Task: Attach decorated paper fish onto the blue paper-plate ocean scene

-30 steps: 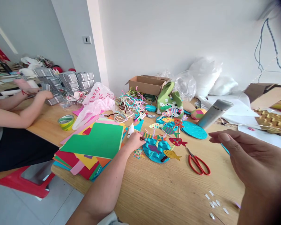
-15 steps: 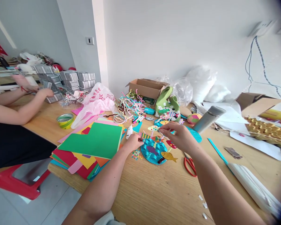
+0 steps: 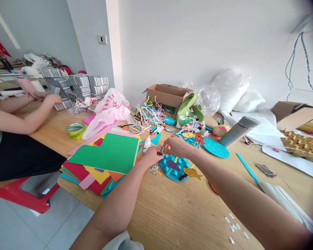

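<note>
A round blue craft base (image 3: pixel 176 178), with egg-carton-like bumps, lies on the table. On it are a purple paper fish (image 3: pixel 173 166) and a yellow paper fish (image 3: pixel 192 173) that overhangs its right edge. My left hand (image 3: pixel 151 156) is closed at the base's upper left, pinching a striped paper fish (image 3: pixel 163 149) at its left end. Just above, my right hand (image 3: pixel 177 146) is closed, its fingertips meeting at the same fish; what they pinch is hidden. A white glue bottle (image 3: pixel 146 144) lies beside my left hand.
Coloured paper sheets (image 3: pixel 106 152) are piled at left. Behind are pipe cleaners (image 3: pixel 148 116), a green felt bag (image 3: pixel 190 114) and a grey flask (image 3: pixel 240 132). Scissors (image 3: pixel 213 188) lie partly under my right forearm. At far left, a co-worker's hand (image 3: pixel 53 100) touches grey boxes.
My right hand has moved left and down from above the base to the striped fish beside my left hand. My left hand stays by the fish. The view has shifted slightly.
</note>
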{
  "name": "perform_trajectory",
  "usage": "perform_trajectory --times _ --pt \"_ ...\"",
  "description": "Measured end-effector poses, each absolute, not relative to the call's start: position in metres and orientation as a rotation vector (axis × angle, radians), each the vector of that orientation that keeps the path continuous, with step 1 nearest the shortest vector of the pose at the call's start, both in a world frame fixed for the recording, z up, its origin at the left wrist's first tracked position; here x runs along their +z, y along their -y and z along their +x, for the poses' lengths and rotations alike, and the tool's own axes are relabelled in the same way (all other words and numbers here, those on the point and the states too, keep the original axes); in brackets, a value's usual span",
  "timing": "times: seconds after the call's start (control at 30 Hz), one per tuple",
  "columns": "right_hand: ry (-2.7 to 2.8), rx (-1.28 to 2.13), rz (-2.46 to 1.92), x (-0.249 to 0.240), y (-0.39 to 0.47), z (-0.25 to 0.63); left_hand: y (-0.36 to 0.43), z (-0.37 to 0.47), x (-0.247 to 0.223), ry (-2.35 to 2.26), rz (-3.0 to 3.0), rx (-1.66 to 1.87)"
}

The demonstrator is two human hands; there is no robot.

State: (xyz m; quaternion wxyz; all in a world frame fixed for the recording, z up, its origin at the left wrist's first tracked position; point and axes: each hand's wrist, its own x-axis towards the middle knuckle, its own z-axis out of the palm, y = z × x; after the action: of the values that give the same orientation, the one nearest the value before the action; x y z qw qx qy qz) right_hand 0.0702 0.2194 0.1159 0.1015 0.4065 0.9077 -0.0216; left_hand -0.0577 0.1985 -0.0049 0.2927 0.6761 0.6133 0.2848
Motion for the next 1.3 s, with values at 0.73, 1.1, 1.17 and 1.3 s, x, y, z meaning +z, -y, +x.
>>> perform_trajectory --times 0.73,1.1,1.17,1.3 --pt "-2.845 -0.007 1.055 0.091 -0.221 0.075 -0.201 -0.058 -0.008 -1.606 1.829 0.801" --pt "-2.749 -0.377 1.269 0.113 -0.226 0.080 -0.205 -0.059 -0.011 -1.543 1.698 0.840" --pt "-2.724 -0.434 1.306 0.115 -0.228 0.081 -0.204 -0.059 -0.011 -1.511 1.665 0.854" --pt "-2.688 -0.557 1.308 0.116 -0.232 0.082 -0.203 -0.059 -0.008 -1.475 1.610 0.876"
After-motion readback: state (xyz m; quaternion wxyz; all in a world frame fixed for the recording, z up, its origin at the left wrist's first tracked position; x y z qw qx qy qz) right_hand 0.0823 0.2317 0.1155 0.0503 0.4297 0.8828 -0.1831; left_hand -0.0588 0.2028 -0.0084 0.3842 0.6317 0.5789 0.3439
